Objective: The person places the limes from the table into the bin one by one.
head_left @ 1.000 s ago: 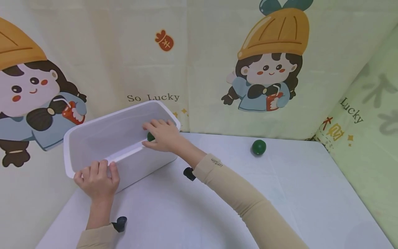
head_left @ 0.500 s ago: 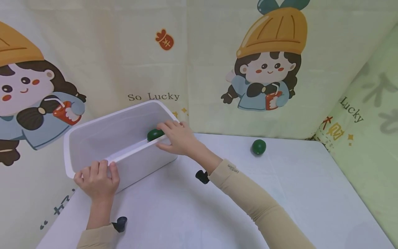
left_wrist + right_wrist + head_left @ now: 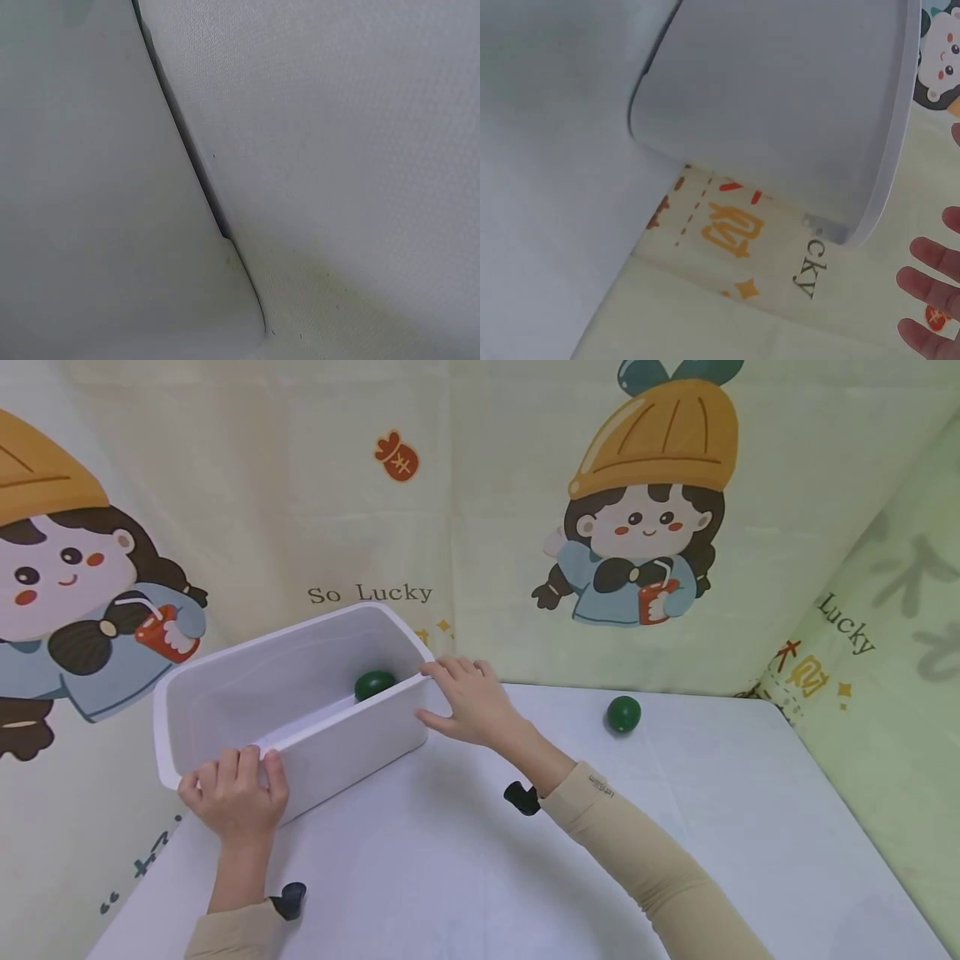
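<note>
A white, deep rectangular bin (image 3: 352, 747) stands at an angle at the back left of the table. My left hand (image 3: 238, 797) grips its near rim at the left end, with fingers hooked over the edge. Inside the bin, toward its right end, lies a smooth dark green oval fruit (image 3: 374, 685). My right hand (image 3: 474, 702) hovers just right of the bin's right end, fingers spread and holding nothing. Its fingers (image 3: 930, 285) also show at the right edge of the right wrist view. A second dark green, rounded fruit (image 3: 623, 714) sits farther right on the table.
A white cloth covers the table (image 3: 465, 860). Behind it hangs a cream curtain (image 3: 502, 568) printed with cartoon figures, and another patterned cloth (image 3: 885, 735) closes off the right side. The bin wall (image 3: 112, 187) fills the left of the left wrist view.
My right hand has let go of the oval fruit in the bin, come out over the rim and moved right. My left hand and the bin have stayed in place.
</note>
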`<control>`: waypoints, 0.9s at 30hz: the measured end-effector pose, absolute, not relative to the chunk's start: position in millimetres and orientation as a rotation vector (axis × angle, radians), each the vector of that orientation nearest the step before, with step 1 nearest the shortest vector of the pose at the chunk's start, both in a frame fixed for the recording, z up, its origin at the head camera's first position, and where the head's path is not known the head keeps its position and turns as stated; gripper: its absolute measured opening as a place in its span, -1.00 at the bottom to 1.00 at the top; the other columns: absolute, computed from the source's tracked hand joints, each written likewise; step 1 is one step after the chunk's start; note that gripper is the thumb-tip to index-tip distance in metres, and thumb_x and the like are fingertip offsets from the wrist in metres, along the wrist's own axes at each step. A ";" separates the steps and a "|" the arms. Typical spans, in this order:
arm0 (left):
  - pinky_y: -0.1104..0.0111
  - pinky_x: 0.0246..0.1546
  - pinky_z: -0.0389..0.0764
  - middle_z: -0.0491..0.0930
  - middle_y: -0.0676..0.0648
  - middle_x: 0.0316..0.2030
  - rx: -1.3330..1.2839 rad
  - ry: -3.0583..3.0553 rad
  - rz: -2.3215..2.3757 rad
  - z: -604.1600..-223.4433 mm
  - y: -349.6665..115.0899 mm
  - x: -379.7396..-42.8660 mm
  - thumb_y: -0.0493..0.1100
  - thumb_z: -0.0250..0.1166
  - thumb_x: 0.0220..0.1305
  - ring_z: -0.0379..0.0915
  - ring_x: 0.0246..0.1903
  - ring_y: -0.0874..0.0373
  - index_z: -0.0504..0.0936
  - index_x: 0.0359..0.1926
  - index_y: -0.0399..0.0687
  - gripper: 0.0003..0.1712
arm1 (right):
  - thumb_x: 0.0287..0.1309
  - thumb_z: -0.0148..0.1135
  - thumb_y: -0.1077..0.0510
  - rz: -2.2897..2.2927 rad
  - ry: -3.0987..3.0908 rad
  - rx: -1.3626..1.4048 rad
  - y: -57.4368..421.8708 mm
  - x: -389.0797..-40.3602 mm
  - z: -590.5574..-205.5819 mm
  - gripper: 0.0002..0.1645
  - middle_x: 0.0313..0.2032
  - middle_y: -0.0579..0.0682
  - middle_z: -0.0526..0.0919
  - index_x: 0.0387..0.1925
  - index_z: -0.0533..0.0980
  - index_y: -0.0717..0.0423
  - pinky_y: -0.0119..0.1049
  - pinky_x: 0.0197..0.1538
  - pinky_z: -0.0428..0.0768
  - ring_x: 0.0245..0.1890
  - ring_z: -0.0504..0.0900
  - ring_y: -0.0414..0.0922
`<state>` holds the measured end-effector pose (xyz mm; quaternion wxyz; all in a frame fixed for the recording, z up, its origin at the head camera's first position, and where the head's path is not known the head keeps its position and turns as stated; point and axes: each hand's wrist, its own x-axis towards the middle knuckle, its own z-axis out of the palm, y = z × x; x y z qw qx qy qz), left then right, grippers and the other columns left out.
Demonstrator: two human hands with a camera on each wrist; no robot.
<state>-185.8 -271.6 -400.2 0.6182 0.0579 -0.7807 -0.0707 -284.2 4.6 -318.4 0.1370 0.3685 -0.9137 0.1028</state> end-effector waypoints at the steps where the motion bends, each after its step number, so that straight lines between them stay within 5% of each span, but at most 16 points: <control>1: -0.11 -0.20 0.13 0.44 -0.35 -0.52 0.133 -1.803 -0.162 -400.4 -271.8 -185.5 0.08 -0.11 0.20 0.21 -0.47 -0.28 0.47 -0.47 -0.39 -0.45 | 0.08 0.05 -0.29 0.315 -2.653 1.049 7.5 -284.0 -319.7 -0.33 0.08 -0.10 0.39 0.15 0.29 -0.07 -0.04 0.15 0.25 0.09 0.35 -0.10; 27: -0.12 -0.20 0.15 0.45 -0.35 -0.50 0.138 -1.819 -0.148 -402.9 -273.7 -184.8 0.06 -0.09 0.20 0.24 -0.46 -0.29 0.49 -0.44 -0.39 -0.47 | 0.06 0.13 -0.20 0.498 -2.716 0.736 76.2 -296.7 -356.0 -0.34 0.09 -0.01 0.39 0.11 0.30 0.04 0.00 0.17 0.23 0.11 0.35 -0.02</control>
